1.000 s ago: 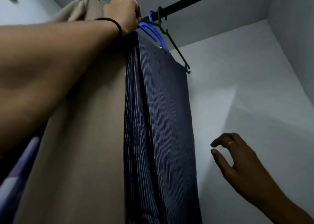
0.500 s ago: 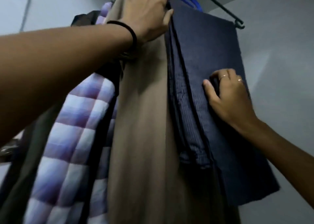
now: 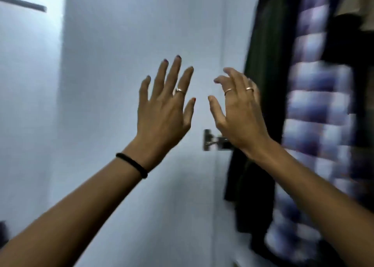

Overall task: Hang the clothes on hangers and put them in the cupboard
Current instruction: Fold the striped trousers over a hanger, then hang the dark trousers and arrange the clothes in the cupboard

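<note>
Both hands are raised in front of the white cupboard door [image 3: 125, 43] and hold nothing. My left hand [image 3: 164, 112] has straight, spread fingers and a black band on its wrist. My right hand [image 3: 238, 112] has loosely bent fingers and is just left of a dark green garment [image 3: 263, 64] that hangs at the cupboard's edge. Beside that garment hangs a purple and white checked garment [image 3: 317, 104], blurred by motion. A strip of beige cloth [image 3: 356, 3] shows at the top right. The rail and the hangers are out of view.
A metal hinge [image 3: 210, 140] sits on the door's inner side, just below my right hand. A dark bar [image 3: 24, 4] crosses the upper left. White panels fill the left half of the view.
The view has swung left, away from the beige and navy striped trousers. Both hands have come off the clothes and now hang in the air before the door.
</note>
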### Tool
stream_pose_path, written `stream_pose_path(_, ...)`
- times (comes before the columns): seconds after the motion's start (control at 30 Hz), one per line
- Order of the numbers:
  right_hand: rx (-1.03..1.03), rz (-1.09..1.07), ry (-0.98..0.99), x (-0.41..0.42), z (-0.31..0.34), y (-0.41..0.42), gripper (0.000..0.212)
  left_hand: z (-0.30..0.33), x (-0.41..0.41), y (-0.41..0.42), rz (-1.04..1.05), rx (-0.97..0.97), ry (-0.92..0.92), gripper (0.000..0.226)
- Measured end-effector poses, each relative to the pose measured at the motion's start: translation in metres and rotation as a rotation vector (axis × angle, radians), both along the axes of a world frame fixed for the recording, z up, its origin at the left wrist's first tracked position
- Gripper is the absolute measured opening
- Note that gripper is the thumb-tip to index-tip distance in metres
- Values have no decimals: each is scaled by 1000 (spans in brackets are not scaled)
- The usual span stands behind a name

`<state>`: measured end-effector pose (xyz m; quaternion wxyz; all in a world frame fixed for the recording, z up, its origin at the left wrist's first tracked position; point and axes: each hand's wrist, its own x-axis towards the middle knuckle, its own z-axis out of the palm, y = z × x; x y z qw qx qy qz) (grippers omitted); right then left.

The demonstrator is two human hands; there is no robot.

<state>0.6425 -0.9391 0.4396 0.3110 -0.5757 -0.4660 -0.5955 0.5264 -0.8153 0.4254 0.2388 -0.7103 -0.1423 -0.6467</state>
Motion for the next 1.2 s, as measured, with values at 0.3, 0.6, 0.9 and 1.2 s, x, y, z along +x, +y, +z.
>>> stream_pose_path(0.3, -208, 718, 220, -217, -141, 196, 39, -131, -221, 122, 440, -329, 43, 62)
stream_pose_path(0.6, -700, 1010, 222, -439, -263, 308, 56, -256, -475, 168, 952, -755, 189, 68)
stream_pose_path(0.9, -1093, 1276, 9, -637, -343, 330, 63, -352, -647, 109, 1269, -1193, -34, 67)
stream_pose_path(1.2, -1284, 1412, -105, -794, -400, 385, 61, -407, -800, 126, 1419, -1510, -158, 67)
